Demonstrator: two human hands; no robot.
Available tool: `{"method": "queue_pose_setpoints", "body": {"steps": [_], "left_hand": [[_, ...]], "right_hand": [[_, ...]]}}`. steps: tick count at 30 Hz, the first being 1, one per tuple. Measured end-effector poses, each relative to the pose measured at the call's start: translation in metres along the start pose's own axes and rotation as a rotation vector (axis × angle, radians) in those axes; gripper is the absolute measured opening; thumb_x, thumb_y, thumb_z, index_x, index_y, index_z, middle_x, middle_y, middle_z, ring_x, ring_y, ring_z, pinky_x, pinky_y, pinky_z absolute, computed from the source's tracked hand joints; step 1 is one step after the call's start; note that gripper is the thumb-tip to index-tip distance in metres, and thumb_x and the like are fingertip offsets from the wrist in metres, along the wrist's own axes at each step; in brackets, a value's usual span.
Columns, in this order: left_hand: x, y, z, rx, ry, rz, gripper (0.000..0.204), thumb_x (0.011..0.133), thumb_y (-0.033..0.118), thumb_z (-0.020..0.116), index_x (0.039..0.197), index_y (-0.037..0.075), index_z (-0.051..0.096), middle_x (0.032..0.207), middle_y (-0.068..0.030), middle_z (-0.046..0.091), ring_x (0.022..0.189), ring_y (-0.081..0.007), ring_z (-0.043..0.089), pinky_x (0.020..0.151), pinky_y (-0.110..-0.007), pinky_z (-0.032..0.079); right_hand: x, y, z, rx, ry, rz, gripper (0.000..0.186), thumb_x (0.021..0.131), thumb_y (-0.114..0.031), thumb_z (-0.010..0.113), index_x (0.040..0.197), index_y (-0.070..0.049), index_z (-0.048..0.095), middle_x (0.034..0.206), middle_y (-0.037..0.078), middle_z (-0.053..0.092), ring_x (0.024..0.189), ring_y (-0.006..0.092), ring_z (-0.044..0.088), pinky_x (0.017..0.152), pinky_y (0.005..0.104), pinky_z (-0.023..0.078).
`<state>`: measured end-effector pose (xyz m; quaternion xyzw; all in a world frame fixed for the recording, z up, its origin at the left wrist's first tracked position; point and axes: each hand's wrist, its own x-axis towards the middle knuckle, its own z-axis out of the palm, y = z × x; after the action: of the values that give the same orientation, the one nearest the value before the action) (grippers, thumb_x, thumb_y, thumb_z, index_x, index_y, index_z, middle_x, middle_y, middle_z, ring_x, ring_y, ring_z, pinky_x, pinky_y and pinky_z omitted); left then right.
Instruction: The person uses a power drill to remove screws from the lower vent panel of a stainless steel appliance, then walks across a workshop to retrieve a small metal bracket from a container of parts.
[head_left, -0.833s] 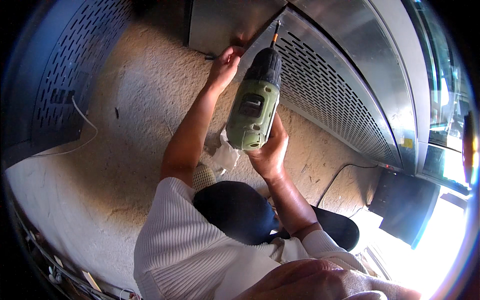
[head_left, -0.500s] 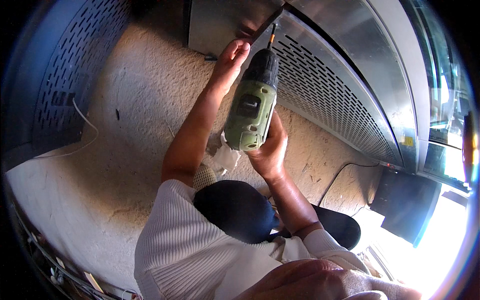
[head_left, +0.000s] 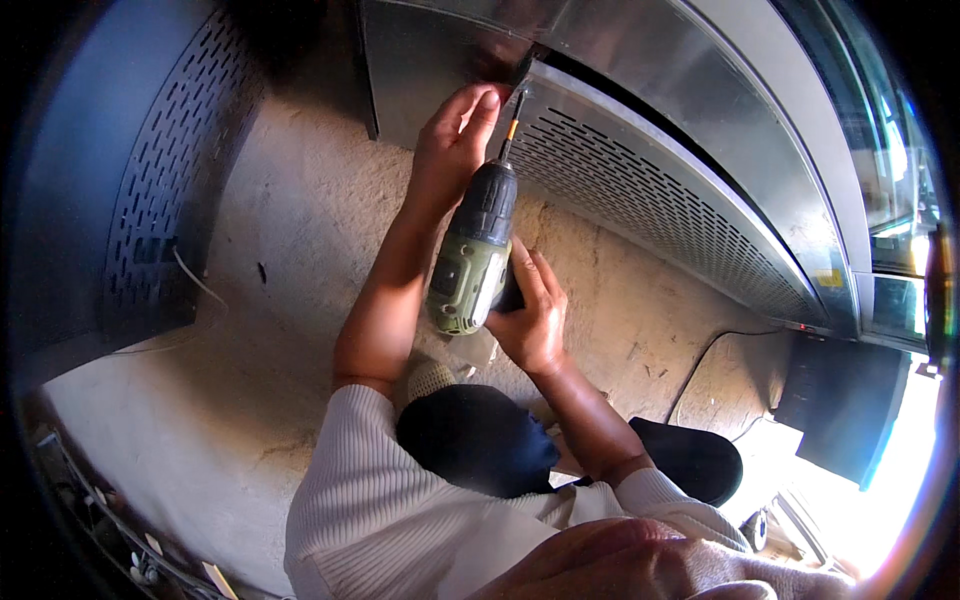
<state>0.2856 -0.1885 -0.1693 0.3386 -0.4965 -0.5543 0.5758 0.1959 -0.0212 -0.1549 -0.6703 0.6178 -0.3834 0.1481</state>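
My right hand (head_left: 530, 325) grips an olive-and-black cordless drill (head_left: 465, 280), held pointing away from me. Its slim bit (head_left: 511, 135) has an orange band and reaches the upper left corner of a slotted metal panel (head_left: 640, 190). My left hand (head_left: 455, 140) is beside the bit at that corner, fingers curled and closed; what lies between the fingertips is hidden. The panel sits low on a stainless steel appliance (head_left: 620, 40), with a dark gap along its upper edge. Whether the bit touches metal I cannot tell.
A dark slotted metal cabinet (head_left: 120, 200) with a white cord stands at left. The rough concrete floor (head_left: 280, 230) lies below. A black cable (head_left: 705, 355) runs to a dark panel (head_left: 830, 410) beside a bright opening at right. Wires and scraps (head_left: 120, 530) line the lower left edge.
My left hand has moved closer to the panel's corner and the bit. The view has shifted, so the appliance and drill appear lower in it. The drill is still in my right hand.
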Motion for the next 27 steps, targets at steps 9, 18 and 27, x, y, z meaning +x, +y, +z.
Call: {"method": "queue_pose_setpoints", "body": {"steps": [9,18,27], "left_hand": [[0.007,0.039,-0.017,0.177,-0.245,-0.099,0.040,0.095,0.025,0.056,0.125,-0.001,0.052,0.117,-0.0111,0.061,0.111,-0.0160,0.056,0.094,-0.028,0.045],[0.009,0.055,0.001,0.271,-0.084,-0.150,0.035,0.086,0.012,0.070,0.114,-0.004,0.057,0.102,-0.0088,0.065,0.090,-0.0111,0.063,0.077,-0.023,0.051],[0.016,0.070,0.012,0.265,-0.058,-0.282,0.019,0.087,0.012,0.068,0.097,-0.001,0.059,0.083,-0.0083,0.067,0.072,-0.0114,0.065,0.066,-0.022,0.051]], "right_hand": [[0.006,0.012,-0.007,-0.058,-0.024,-0.043,0.082,0.047,-0.008,0.078,0.125,-0.007,0.054,0.094,0.012,0.060,0.082,0.0316,0.062,0.070,0.0392,0.052],[0.007,0.028,-0.002,-0.073,-0.042,-0.058,0.087,0.041,-0.010,0.080,0.124,-0.007,0.055,0.096,0.011,0.061,0.081,0.0307,0.061,0.069,0.0398,0.050],[0.012,0.018,-0.012,-0.072,-0.087,-0.002,0.078,0.045,-0.008,0.077,0.121,-0.008,0.057,0.093,0.010,0.061,0.080,0.0293,0.060,0.070,0.0384,0.049]]}}
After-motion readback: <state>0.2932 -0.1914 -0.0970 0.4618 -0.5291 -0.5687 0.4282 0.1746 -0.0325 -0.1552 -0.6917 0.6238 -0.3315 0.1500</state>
